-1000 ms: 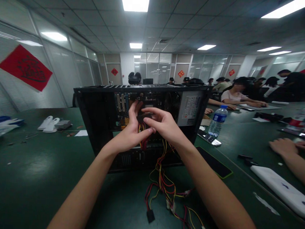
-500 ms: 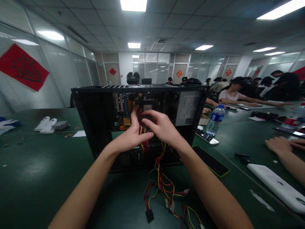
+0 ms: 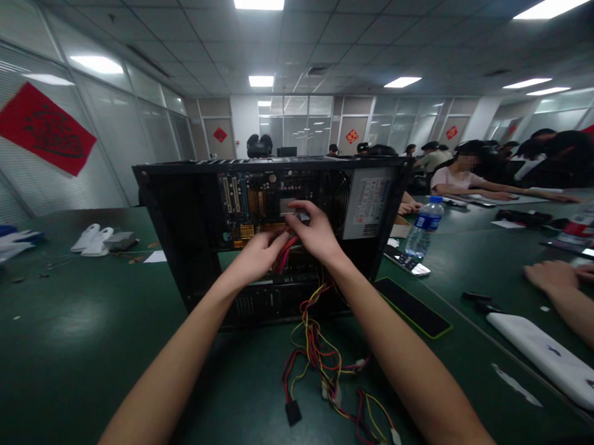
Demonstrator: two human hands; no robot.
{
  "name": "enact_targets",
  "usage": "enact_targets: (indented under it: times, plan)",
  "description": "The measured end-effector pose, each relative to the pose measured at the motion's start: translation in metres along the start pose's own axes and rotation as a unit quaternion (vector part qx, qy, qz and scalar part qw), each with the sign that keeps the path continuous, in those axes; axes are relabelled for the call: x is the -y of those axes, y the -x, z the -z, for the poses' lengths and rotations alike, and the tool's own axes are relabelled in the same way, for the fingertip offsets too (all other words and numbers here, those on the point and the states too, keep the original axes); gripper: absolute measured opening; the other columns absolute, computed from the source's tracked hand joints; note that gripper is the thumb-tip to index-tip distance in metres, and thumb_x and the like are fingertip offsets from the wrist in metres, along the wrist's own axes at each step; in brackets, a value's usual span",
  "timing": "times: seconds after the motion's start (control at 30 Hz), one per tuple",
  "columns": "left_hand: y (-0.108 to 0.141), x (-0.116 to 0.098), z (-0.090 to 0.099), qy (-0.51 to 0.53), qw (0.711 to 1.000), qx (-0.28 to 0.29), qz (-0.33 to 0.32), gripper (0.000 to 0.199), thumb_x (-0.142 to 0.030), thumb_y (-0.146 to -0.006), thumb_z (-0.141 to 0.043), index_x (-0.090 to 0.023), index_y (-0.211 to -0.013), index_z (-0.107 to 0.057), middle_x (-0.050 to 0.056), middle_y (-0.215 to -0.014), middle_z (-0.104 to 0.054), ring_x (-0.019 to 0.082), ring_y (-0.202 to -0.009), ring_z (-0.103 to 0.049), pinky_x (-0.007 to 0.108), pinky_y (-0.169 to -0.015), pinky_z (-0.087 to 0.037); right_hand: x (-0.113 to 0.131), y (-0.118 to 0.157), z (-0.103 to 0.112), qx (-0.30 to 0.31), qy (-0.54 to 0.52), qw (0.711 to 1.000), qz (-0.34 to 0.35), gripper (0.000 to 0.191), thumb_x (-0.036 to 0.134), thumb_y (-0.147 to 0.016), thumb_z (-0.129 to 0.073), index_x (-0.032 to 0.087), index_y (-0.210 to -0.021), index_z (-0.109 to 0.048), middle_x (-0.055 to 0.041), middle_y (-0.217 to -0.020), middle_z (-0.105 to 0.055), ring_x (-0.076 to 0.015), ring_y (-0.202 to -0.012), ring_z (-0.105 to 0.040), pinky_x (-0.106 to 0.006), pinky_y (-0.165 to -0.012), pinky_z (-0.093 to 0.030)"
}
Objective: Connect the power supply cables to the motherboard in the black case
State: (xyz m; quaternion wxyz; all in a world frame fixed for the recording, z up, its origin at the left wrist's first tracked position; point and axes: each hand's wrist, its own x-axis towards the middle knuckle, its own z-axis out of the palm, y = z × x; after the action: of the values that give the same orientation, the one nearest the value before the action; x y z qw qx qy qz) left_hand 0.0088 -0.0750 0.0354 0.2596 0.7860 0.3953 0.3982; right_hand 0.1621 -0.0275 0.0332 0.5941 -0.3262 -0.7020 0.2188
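An open black computer case stands on the green table, its motherboard facing me and a silver power supply at its upper right. My left hand is closed at the bundle of red and yellow cables in front of the board's lower part. Just right of it, my right hand has its thumb and index finger bent around the top of that bundle. The fingertips partly hide the cable end. More loose cables with connectors trail down onto the table.
Right of the case are a water bottle, a phone, a black pad with a green edge and a white device. Another person's hand rests at the far right. White objects lie at the left.
My left hand has gone from spread fingers to closed at the cable bundle. My right hand has come slightly down and closed in beside it. The view has shifted slightly.
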Motion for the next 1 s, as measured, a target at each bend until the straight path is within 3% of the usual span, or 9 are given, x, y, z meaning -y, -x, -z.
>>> enact_targets:
  times: [0.07, 0.13, 0.27, 0.33, 0.4, 0.5, 0.73, 1.0]
  plan:
    - [-0.005, 0.010, 0.000, -0.062, 0.997, 0.015, 0.045, 0.050, -0.046, -0.100, -0.038, -0.011, -0.107, -0.073, 0.011, -0.107, -0.077, 0.025, -0.099, -0.069, 0.034, -0.094, -0.051, -0.015, 0.000, -0.007, 0.017, 0.020, 0.999, -0.023, 0.026, 0.028, -0.087, -0.062, 0.016, -0.111, -0.066, -0.0064, -0.111, -0.071, -0.0184, -0.096, -0.064, -0.029, -0.082, -0.049]
    - [-0.007, 0.021, -0.001, -0.125, 0.988, 0.025, 0.086, 0.051, -0.043, -0.100, -0.035, -0.012, -0.093, -0.074, 0.008, -0.089, -0.077, 0.021, -0.081, -0.069, 0.029, -0.077, -0.052, -0.029, 0.001, -0.014, 0.039, 0.038, 0.998, -0.031, 0.026, 0.026, -0.089, -0.061, 0.016, -0.113, -0.067, -0.0059, -0.110, -0.071, -0.0164, -0.092, -0.064, -0.027, -0.079, -0.047]
    - [-0.009, 0.041, -0.001, -0.215, 0.966, 0.009, 0.141, 0.045, -0.037, -0.097, -0.040, -0.013, -0.075, -0.072, 0.008, -0.074, -0.073, 0.020, -0.070, -0.065, 0.027, -0.064, -0.043, -0.052, 0.005, -0.017, 0.089, 0.070, 0.992, -0.058, 0.022, 0.024, -0.091, -0.063, 0.013, -0.110, -0.065, -0.0081, -0.111, -0.071, -0.0149, -0.095, -0.065, -0.026, -0.084, -0.046]
    - [-0.009, 0.046, -0.002, -0.252, 0.953, 0.005, 0.170, 0.041, -0.036, -0.094, -0.046, -0.015, -0.070, -0.071, 0.009, -0.069, -0.071, 0.021, -0.069, -0.064, 0.028, -0.063, -0.040, -0.059, 0.008, -0.013, 0.139, 0.090, 0.981, -0.103, 0.023, 0.028, -0.095, -0.061, 0.013, -0.112, -0.062, -0.0071, -0.100, -0.071, -0.0147, -0.086, -0.066, -0.026, -0.078, -0.046]
    - [-0.010, 0.047, -0.004, -0.281, 0.940, 0.009, 0.196, 0.037, -0.036, -0.091, -0.050, -0.017, -0.071, -0.073, 0.010, -0.069, -0.071, 0.022, -0.070, -0.065, 0.029, -0.063, -0.040, -0.061, 0.010, -0.008, 0.174, 0.103, 0.966, -0.159, 0.025, 0.031, -0.097, -0.058, 0.013, -0.115, -0.059, -0.0027, -0.083, -0.068, -0.0132, -0.068, -0.063, -0.024, -0.065, -0.044]
    - [-0.013, 0.042, -0.008, -0.311, 0.924, 0.015, 0.220, 0.036, -0.038, -0.091, -0.049, -0.017, -0.077, -0.075, 0.012, -0.074, -0.073, 0.024, -0.075, -0.067, 0.030, -0.064, -0.041, -0.062, 0.012, -0.002, 0.167, 0.102, 0.956, -0.218, 0.022, 0.028, -0.096, -0.060, 0.013, -0.113, -0.056, 0.0007, -0.072, -0.064, -0.0112, -0.055, -0.059, -0.022, -0.054, -0.040]
    - [-0.017, 0.037, -0.016, -0.349, 0.908, 0.044, 0.226, 0.037, -0.040, -0.092, -0.049, -0.018, -0.085, -0.078, 0.016, -0.092, -0.077, 0.028, -0.086, -0.071, 0.031, -0.068, -0.047, -0.066, 0.010, 0.001, 0.185, 0.152, 0.940, -0.242, 0.024, 0.036, -0.092, -0.067, 0.015, -0.082, -0.063, -0.0051, -0.068, -0.069, -0.0133, -0.056, -0.063, -0.022, -0.051, -0.038]
    - [-0.018, 0.030, -0.020, -0.387, 0.894, 0.039, 0.222, 0.045, -0.043, -0.095, -0.043, -0.013, -0.100, -0.076, 0.024, -0.108, -0.074, 0.035, -0.100, -0.070, 0.039, -0.080, -0.051, -0.063, 0.010, 0.001, 0.174, 0.175, 0.937, -0.248, 0.020, 0.032, -0.092, -0.066, 0.016, -0.082, -0.062, -0.0061, -0.072, -0.071, -0.0136, -0.057, -0.064, -0.022, -0.052, -0.039]
